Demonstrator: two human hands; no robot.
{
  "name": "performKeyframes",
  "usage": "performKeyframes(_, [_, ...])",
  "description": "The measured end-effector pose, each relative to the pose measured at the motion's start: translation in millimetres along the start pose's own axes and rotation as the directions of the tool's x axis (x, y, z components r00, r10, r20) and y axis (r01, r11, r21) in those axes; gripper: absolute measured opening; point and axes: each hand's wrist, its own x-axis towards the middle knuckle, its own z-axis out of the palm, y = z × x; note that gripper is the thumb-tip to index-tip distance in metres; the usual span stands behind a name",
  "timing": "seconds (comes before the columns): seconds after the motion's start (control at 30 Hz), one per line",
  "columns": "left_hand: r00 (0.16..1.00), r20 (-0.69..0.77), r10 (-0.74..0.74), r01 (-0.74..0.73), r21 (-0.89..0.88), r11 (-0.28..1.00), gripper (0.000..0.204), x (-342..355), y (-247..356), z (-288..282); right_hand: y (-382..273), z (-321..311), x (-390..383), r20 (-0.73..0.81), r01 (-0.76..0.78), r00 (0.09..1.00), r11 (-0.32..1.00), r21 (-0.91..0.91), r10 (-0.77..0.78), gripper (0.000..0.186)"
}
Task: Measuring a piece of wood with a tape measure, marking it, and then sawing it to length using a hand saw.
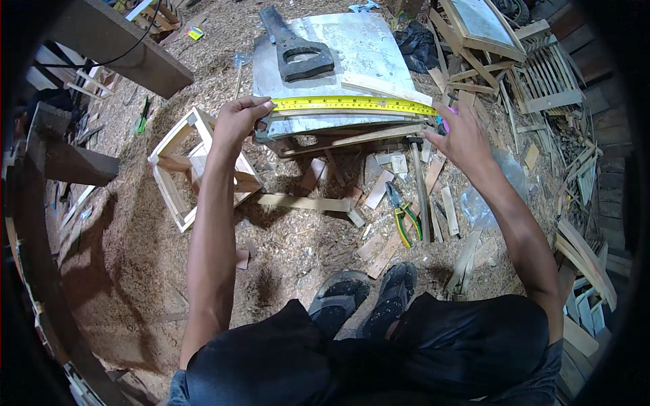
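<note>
A yellow tape measure (345, 103) is stretched across the near part of a low stand with a pale sheet top (369, 44). My left hand (238, 120) pinches the tape's free end at the stand's left corner. At the other end my right hand (466, 135) grips the tape's case, of which only a bit of pink shows between the fingers. Thin wooden strips lie along the tape, one just beyond it (379, 86) and another under its near edge. A handsaw (305, 61) with a dark handle rests farther back on the sheet.
Left of the stand sits a small wooden frame (177, 169). Pliers with yellow-green handles (404, 215) and a hammer (421, 193) lie on shavings, among offcuts. A clear plastic bag (489, 196) is below my right forearm. Slatted wooden pieces (552, 74) pile up at right; a thick post (122, 47) stands upper left.
</note>
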Motion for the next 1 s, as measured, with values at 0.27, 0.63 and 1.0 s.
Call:
performKeyframes(0.27, [0.999, -0.013, 0.044, -0.043, 0.032, 0.999, 0.018, 5.1, -7.5, 1.0, -4.3, -1.2, 0.9, -0.011, -0.004, 1.000, 1.000, 0.030, 0.005, 0.062])
performKeyframes(0.63, [0.998, 0.048, 0.042, -0.043, 0.037, 0.998, 0.018, 7.6, -4.6, -4.2, -5.7, -3.8, 2.3, 0.033, -0.049, 0.998, 0.998, 0.032, 0.048, 0.062])
performKeyframes(1.0, [0.989, 0.074, 0.129, -0.136, 0.109, 0.985, 0.018, 7.0, -8.5, -3.2, -3.7, -2.3, 2.2, 0.045, -0.045, 0.998, 0.999, -0.001, 0.045, 0.061])
